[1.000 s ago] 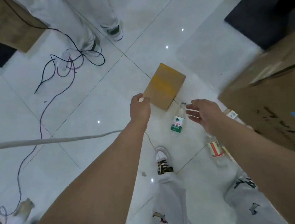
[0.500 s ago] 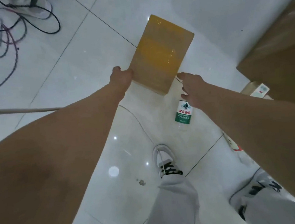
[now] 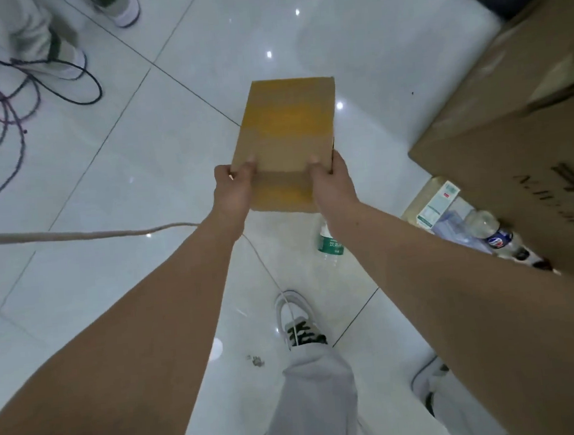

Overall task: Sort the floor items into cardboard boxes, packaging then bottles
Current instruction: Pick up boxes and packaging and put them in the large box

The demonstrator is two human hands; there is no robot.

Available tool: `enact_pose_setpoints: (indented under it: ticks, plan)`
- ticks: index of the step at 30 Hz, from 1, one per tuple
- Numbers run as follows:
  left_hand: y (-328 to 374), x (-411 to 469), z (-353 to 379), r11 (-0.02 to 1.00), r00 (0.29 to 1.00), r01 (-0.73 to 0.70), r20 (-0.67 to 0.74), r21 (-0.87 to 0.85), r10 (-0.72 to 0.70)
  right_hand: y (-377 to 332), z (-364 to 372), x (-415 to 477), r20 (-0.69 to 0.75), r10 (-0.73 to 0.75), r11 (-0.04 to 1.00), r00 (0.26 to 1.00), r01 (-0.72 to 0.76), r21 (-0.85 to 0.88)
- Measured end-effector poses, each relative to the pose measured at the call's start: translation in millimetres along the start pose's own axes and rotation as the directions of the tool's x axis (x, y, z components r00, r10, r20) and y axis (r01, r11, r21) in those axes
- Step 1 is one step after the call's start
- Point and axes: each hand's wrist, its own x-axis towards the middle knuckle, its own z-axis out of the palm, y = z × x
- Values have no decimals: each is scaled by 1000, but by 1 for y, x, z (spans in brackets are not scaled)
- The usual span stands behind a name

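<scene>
Glossy white tiled floor (image 3: 170,151) with dark grout lines and ceiling-light glints; a flat brown cardboard box banded in yellow tape (image 3: 285,128) is held above it, left hand (image 3: 233,187) and right hand (image 3: 332,182) each gripping a near corner, thumbs on top; below that box lies a clear plastic bottle (image 3: 331,246), its green label's white characters unreadable; right of it, a large brown carton (image 3: 514,151) bears dark, illegible print; left of it, tangled black and purple cables (image 3: 28,93).
</scene>
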Motion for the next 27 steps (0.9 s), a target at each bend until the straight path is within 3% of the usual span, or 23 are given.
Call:
enact_pose_setpoints:
  ticks: [8, 17, 23, 27]
  plan:
    - [119, -180, -17, 981, 998, -26, -62, -193, 14, -137, -90, -144, 16, -216, 975, 976, 216, -50]
    - [243, -385, -23, 920, 961, -268, -150, -286, 233, -232, -212, -330, 4, -367, 926, 930, 364, 102]
    - [280, -478, 66, 888, 905, -418, 3, -193, 426, -235, -345, -380, -134, -386, 870, 913, 409, 275]
    - [278, -526, 160, 873, 864, -474, 130, -116, 487, -202, -442, -379, -257, -277, 866, 926, 357, 350]
